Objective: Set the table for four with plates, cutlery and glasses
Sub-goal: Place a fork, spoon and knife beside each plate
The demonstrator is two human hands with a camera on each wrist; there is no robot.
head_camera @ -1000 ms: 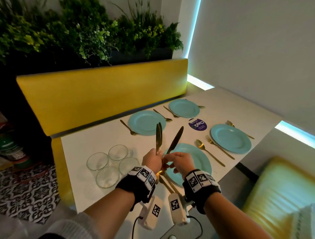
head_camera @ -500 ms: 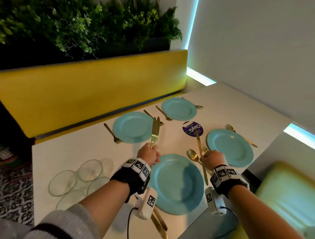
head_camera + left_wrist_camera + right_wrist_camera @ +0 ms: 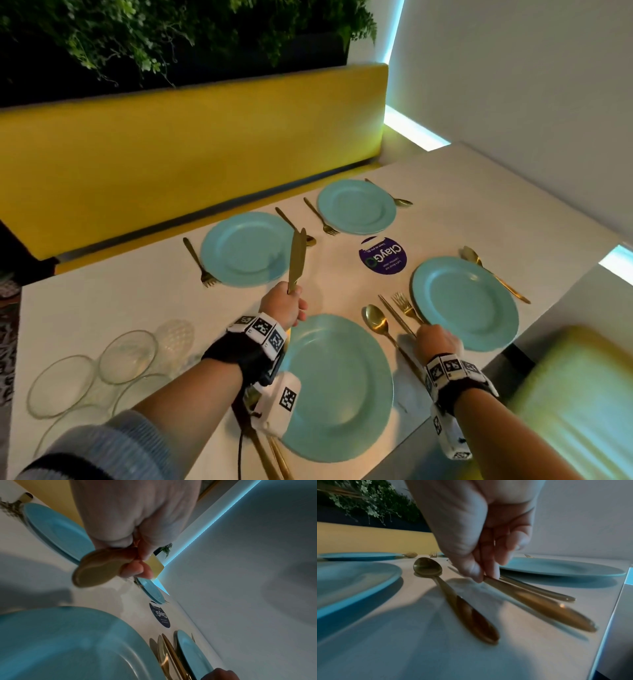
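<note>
Four teal plates sit on the white table (image 3: 120, 301). My left hand (image 3: 284, 305) grips two gold knives (image 3: 296, 260) upright by their handles, between the near plate (image 3: 339, 387) and the far left plate (image 3: 246, 248). My right hand (image 3: 436, 342) pinches another gold knife (image 3: 397, 317) low at the table, between a spoon (image 3: 375, 320) and a fork (image 3: 406, 305) left of the right plate (image 3: 466, 301). In the right wrist view thumb and fingers (image 3: 481, 568) pinch that knife's handle (image 3: 539, 601) beside the spoon (image 3: 428, 566).
Several clear glasses (image 3: 126, 353) stand grouped at the table's near left. The far right plate (image 3: 356, 205) and the far left one have forks and spoons beside them. A purple round sticker (image 3: 383, 255) lies mid-table. Gold cutlery (image 3: 270, 455) lies under my left wrist. A yellow bench (image 3: 191, 144) runs behind.
My right hand took one knife away from the bundle in my left hand, carried it right and lowered it between the spoon and the fork. My left hand kept its knives upright.
</note>
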